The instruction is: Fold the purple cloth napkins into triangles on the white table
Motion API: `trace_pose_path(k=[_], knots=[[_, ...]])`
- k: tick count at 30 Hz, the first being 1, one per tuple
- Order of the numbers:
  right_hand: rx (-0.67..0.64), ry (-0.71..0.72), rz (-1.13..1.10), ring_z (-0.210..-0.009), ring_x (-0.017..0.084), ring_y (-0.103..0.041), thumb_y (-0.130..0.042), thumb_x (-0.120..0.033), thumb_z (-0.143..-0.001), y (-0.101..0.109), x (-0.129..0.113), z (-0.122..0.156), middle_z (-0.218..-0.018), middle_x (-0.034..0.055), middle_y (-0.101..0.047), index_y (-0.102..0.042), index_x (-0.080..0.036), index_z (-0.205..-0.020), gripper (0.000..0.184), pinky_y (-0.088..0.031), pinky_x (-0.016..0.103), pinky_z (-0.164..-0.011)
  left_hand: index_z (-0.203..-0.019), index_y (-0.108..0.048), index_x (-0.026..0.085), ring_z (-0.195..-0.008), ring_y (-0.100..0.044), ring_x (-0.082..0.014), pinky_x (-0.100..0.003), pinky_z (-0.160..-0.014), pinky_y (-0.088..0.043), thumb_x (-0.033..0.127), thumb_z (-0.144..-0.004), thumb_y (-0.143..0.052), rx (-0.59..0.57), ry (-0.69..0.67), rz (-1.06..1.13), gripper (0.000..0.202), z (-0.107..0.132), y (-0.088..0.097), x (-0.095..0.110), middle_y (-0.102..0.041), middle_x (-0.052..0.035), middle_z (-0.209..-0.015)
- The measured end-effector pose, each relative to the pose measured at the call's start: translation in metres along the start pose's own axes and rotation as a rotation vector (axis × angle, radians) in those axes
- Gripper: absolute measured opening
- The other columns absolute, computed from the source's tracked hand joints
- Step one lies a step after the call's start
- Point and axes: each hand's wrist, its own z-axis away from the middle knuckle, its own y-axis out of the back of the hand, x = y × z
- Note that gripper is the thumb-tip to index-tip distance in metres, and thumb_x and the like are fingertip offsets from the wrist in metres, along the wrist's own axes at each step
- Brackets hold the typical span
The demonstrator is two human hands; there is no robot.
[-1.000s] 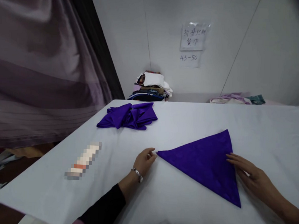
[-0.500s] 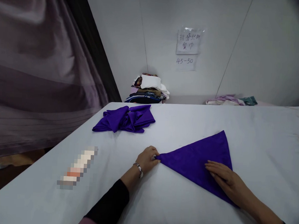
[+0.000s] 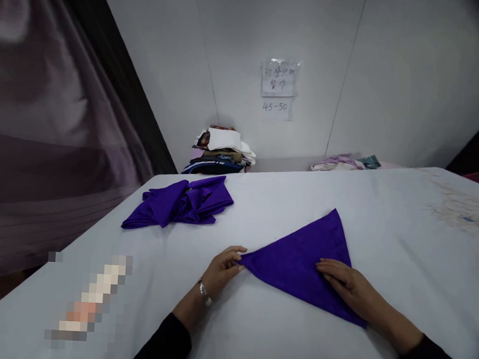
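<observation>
A purple triangular folded cloth (image 3: 299, 260) lies flat on the white-covered counter (image 3: 382, 219), close to the near edge, with its apex pointing away from the person and its long edge running down to the right. The left hand (image 3: 221, 267), a silver bracelet (image 3: 203, 293) on its wrist, pinches the cloth's left tip between thumb and fingers. The right hand (image 3: 344, 287) rests palm down on the cloth near its right side, fingers stretched out flat. The two hands are well apart, one at each end of the triangle. Farther back on the left of the counter sits a crumpled heap of purple fabric (image 3: 180, 203). Beyond it a stack of folded mixed-colour cloths (image 3: 219, 151) stands against the white wall, below a taped paper notice (image 3: 279, 80). A mauve curtain (image 3: 44, 137) hangs at the left.
</observation>
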Motion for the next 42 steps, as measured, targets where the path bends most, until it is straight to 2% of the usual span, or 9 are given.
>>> trace_pose_path(k=[5, 10, 15, 20, 24, 28, 33, 36, 42], knots=[[0.018, -0.001, 0.01, -0.115, 0.023, -0.051, -0.042, -0.035, -0.091, 0.002, 0.005, -0.001, -0.117, 0.004, -0.062, -0.062, -0.026, -0.114, 0.031, -0.042, 0.045, -0.098, -0.066, -0.059, 0.016, -0.091, -0.059, -0.0203, -0.032, -0.078, -0.046, 0.033, -0.062, -0.072, -0.01, 0.088, 0.128, 0.022, 0.001, 0.0, 0.002, -0.055, -0.0107, -0.123], [0.02, 0.016, 0.009, -0.113, 0.022, -0.053, -0.041, -0.032, -0.091, 0.005, 0.003, -0.005, -0.114, 0.0029, -0.064, -0.062, -0.026, -0.112, 0.03, -0.042, 0.043, -0.098, -0.063, -0.058, 0.018, -0.096, -0.059, -0.0242, -0.037, -0.086, -0.046, 0.04, -0.06, -0.073, -0.023, 0.103, 0.118, 0.026, 0.0, 0.001, 0.005, -0.065, -0.0088, -0.106], [0.012, 0.022, 0.005, -0.112, 0.021, -0.053, -0.041, -0.029, -0.091, 0.009, -0.006, -0.009, -0.113, 0.0028, -0.064, -0.062, -0.026, -0.111, 0.03, -0.042, 0.04, -0.098, -0.061, -0.058, 0.018, -0.086, -0.06, -0.0218, -0.033, -0.078, -0.048, 0.039, -0.061, -0.073, -0.015, 0.057, 0.058, 0.025, -0.001, 0.001, 0.009, -0.065, -0.0071, -0.095], [0.016, 0.045, -0.035, -0.111, 0.021, -0.053, -0.043, -0.027, -0.089, 0.011, -0.013, -0.009, -0.111, 0.0033, -0.065, -0.064, -0.025, -0.108, 0.028, -0.042, 0.04, -0.097, -0.062, -0.056, 0.018, -0.069, -0.057, -0.0144, -0.025, -0.061, -0.047, 0.034, -0.068, -0.066, -0.028, -0.011, -0.146, 0.02, 0.002, 0.002, 0.008, -0.061, -0.0051, -0.097], [0.077, 0.012, -0.095, -0.107, 0.021, -0.056, -0.044, -0.029, -0.089, 0.019, -0.01, -0.012, -0.11, 0.0024, -0.065, -0.064, -0.027, -0.107, 0.027, -0.044, 0.038, -0.095, -0.066, -0.055, 0.02, -0.072, -0.056, -0.0158, -0.024, -0.064, -0.046, 0.031, -0.072, -0.061, -0.1, -0.092, -0.268, 0.014, 0.003, 0.004, 0.003, -0.061, -0.0028, -0.087], [0.236, -0.158, -0.149, -0.098, 0.021, -0.061, -0.048, -0.029, -0.084, 0.04, 0.016, -0.034, -0.105, 0.0024, -0.067, -0.066, -0.025, -0.103, 0.026, -0.046, 0.035, -0.089, -0.07, -0.057, 0.02, -0.067, -0.054, -0.0156, -0.024, -0.062, -0.045, 0.037, -0.077, -0.056, -0.153, -0.007, -0.255, 0.018, 0.005, 0.005, 0.002, -0.059, -0.0001, -0.071], [0.359, -0.421, -0.139, -0.095, 0.02, -0.062, -0.05, -0.024, -0.081, 0.066, 0.07, -0.087, -0.101, 0.0044, -0.069, -0.066, -0.019, -0.103, 0.028, -0.046, 0.031, -0.086, -0.08, -0.062, 0.022, -0.074, -0.06, -0.0182, -0.026, -0.069, -0.048, 0.043, -0.077, -0.056, -0.166, 0.073, -0.171, 0.022, 0.008, 0.003, 0.0, -0.064, 0.0001, -0.078], [0.38, -0.513, -0.087, -0.088, 0.02, -0.063, -0.054, -0.021, -0.079, 0.07, 0.093, -0.114, -0.094, 0.007, -0.07, -0.062, -0.015, -0.111, 0.033, -0.046, 0.031, -0.081, -0.095, -0.063, 0.025, -0.08, -0.062, -0.02, -0.028, -0.074, -0.05, 0.046, -0.075, -0.057, -0.122, 0.086, -0.186, 0.03, 0.008, 0.002, -0.005, -0.066, 0.0, -0.082], [0.366, -0.611, 0.005, -0.084, 0.022, -0.062, -0.059, -0.029, -0.077, 0.062, 0.103, -0.143, -0.092, 0.0114, -0.068, -0.059, -0.008, -0.115, 0.043, -0.045, 0.029, -0.076, -0.1, -0.064, 0.025, -0.06, -0.058, -0.0155, -0.023, -0.058, -0.048, 0.047, -0.073, -0.058, -0.026, 0.065, -0.317, 0.036, 0.007, 0.001, -0.009, -0.061, 0.0033, -0.065]])
